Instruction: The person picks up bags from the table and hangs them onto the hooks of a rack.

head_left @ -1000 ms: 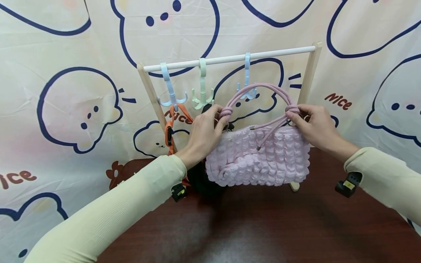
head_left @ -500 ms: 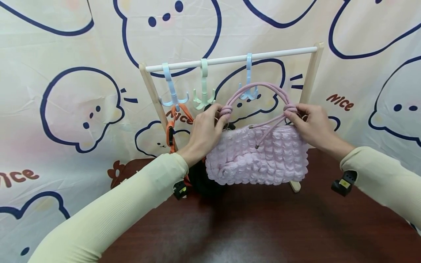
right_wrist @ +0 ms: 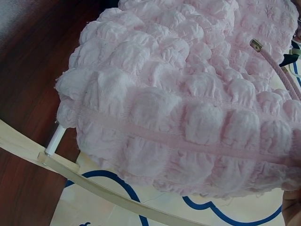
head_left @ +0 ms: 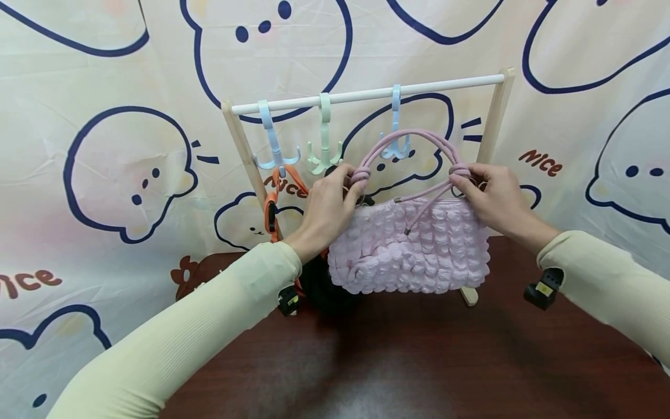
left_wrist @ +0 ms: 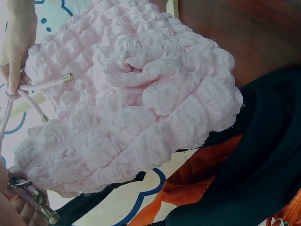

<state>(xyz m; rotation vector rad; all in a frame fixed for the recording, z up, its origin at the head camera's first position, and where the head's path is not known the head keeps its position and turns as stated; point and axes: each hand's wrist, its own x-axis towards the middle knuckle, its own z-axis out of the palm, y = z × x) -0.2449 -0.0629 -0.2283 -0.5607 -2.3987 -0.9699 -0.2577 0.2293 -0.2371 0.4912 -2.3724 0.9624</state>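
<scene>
A pink puffy handbag [head_left: 413, 250] hangs between the two hands, above the table and in front of a rack. My left hand [head_left: 327, 203] pinches the knotted left end of its cord handle [head_left: 413, 132]. At the opposite knot, my right hand [head_left: 494, 192] pinches with thumb and fingers. The handle arches upward, its top overlapping the right blue hook [head_left: 396, 131] in the head view; whether they touch I cannot tell. Crinkled bag fabric [left_wrist: 127, 94] fills much of the left wrist view. In the right wrist view the bag's side seam [right_wrist: 178, 143] faces the camera.
The rack's white bar [head_left: 366, 95] also carries a green hook [head_left: 324, 134] and a left blue hook [head_left: 272, 139]. An orange strap [head_left: 271, 215] hangs from the latter. A dark bag [head_left: 327, 288] sits behind my left arm on the brown table [head_left: 419, 355].
Over the last second the handbag has risen very slightly, and my right hand has shifted a little to the left. Both hands keep their hold on the handle ends.
</scene>
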